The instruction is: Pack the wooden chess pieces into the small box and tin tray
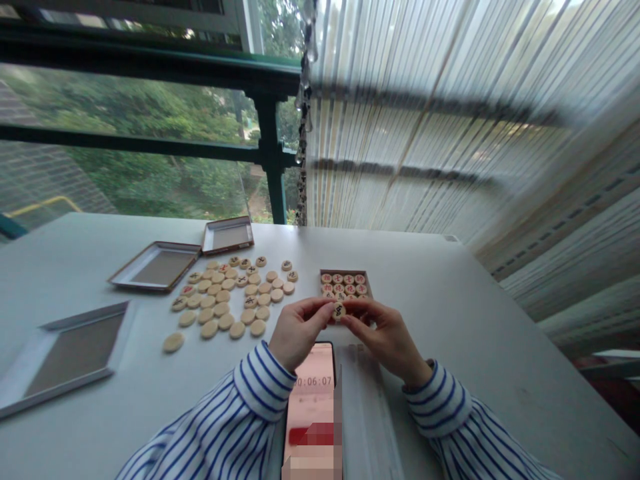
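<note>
Between the fingertips of both hands is a round wooden xiangqi piece [339, 311] with a black character on its face. My left hand [302, 328] pinches it from the left, and my right hand [383, 333] grips its right side. Just behind the fingers sits a small open box [369, 283] with rows of pieces, mostly red characters facing up; its near part is hidden by my hands. To the left, many loose pieces [221, 297] lie spread out, most showing blank faces and some showing black or red characters.
A phone [320, 363] showing a timer lies below my hands, beside a clear plastic strip or cover [367, 407]. Three open box parts, a near-left tray [117, 337], a middle tray [120, 277] and a far tray [204, 243], rest on the white table [450, 313]. Windows and a string curtain [400, 133] stand behind.
</note>
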The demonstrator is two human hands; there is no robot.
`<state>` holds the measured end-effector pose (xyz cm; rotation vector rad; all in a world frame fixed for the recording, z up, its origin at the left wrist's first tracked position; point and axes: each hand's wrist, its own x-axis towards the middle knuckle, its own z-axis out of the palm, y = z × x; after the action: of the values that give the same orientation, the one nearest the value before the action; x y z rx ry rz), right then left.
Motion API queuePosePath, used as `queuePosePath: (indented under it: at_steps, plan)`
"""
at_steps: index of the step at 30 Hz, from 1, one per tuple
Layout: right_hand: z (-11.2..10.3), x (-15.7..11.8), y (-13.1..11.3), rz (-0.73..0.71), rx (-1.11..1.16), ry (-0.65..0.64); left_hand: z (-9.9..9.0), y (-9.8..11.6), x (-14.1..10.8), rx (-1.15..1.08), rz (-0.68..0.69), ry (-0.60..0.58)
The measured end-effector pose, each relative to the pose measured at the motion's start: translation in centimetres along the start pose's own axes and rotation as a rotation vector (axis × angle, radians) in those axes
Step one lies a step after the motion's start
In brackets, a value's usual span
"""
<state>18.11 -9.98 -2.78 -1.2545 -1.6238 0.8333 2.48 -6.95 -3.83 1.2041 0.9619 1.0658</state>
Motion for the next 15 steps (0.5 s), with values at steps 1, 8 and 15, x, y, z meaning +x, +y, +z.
queuePosePath:
  at_steps: [1,8,15]
  plan:
    - [-0.02,-0.01,0.07,-0.002,-0.005,0.008,-0.02,-0.01,0.02,-0.001,-0.001,0.000]
    - [-0.05,-0.03,0.72,-0.056,-0.076,0.041,-0.04,-0.14,0.05,-0.049,-0.012,-0.017]
    - [0.01,-0.07,0.83,-0.180,-0.170,0.035,0.20,-0.05,-0.10,-0.057,-0.041,0.012]
